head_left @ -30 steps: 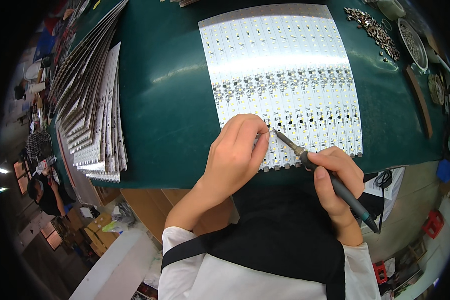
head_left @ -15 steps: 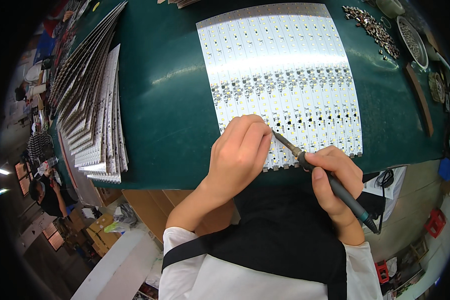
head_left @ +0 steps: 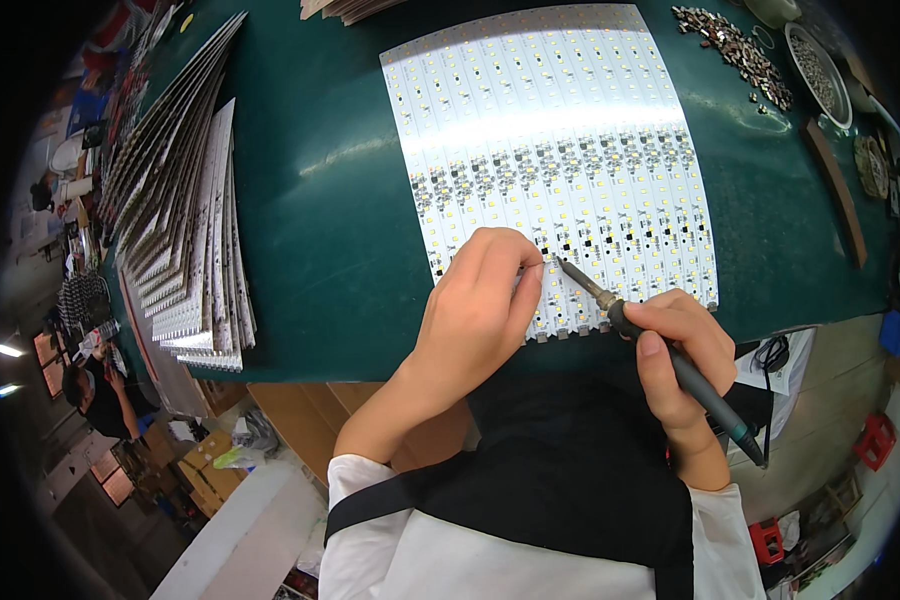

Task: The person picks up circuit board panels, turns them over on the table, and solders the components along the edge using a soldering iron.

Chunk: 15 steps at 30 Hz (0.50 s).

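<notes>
A white LED circuit board panel (head_left: 545, 95), lined with strips of small yellow LEDs and dark chips, lies in front of me. Over its near left part my left hand (head_left: 485, 300) rests with thumb and fingertips pinched together. Whatever sits in that pinch is too thin to make out. My right hand (head_left: 685, 355) grips a soldering iron (head_left: 705, 395) by its dark grey handle. The iron's tip points at the board, just right of my left fingertips; whether it touches the surface I cannot tell.
A fanned stack of similar panels (head_left: 185, 230) stands on the green table (head_left: 315, 250) at left. Far right are a heap of small metal parts (head_left: 740, 55), a metal bowl (head_left: 818, 75) and a brown strip (head_left: 838, 190). A person (head_left: 100, 390) is at far left.
The soldering iron's tip has moved slightly right, away from my left fingertips. My left hand stays pinched over the panel, and the panel appears shifted a little to the left.
</notes>
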Available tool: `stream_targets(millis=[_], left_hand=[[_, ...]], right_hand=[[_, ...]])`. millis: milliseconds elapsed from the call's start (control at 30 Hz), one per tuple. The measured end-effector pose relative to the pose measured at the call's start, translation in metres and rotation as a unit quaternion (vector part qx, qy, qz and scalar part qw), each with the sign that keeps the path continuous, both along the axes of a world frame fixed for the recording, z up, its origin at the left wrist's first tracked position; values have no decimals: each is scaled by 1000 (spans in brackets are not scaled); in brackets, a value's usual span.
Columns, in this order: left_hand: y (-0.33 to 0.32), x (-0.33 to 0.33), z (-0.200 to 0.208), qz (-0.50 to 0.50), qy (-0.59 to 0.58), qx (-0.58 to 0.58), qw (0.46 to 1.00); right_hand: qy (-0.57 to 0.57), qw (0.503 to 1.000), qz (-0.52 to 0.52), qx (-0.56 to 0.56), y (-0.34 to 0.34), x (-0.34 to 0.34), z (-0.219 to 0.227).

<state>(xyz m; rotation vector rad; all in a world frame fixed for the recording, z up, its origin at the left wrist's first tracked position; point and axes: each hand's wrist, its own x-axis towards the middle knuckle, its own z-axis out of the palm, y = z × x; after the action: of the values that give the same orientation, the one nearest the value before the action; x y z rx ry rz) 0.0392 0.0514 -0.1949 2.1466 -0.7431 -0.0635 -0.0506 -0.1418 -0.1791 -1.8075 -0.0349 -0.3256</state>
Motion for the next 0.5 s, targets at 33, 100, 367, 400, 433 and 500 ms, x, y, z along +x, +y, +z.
stream_targets(millis=[33,100,367,400,433,500], left_hand=[[-2,0,-1,1,-1,3,1000],[-4,1,-3,2,-1,6,1000],[-8,1,-4,-8,-96,34,995],[-8,1,-3,-8,-96,34,995],[-8,0,-3,-9,-97,36,995],[-9,0,-3,-10,-98,38,994]], right_hand=[[0,1000,-2,-1,0,0,1],[-12,1000,-2,-4,0,1,-1],[-15,1000,0,-13,0,1,-2],[-11,1000,3,-15,-1,0,-1],[-11,1000,3,-15,-1,0,-1],[-7,1000,3,-18,-2,0,0]])
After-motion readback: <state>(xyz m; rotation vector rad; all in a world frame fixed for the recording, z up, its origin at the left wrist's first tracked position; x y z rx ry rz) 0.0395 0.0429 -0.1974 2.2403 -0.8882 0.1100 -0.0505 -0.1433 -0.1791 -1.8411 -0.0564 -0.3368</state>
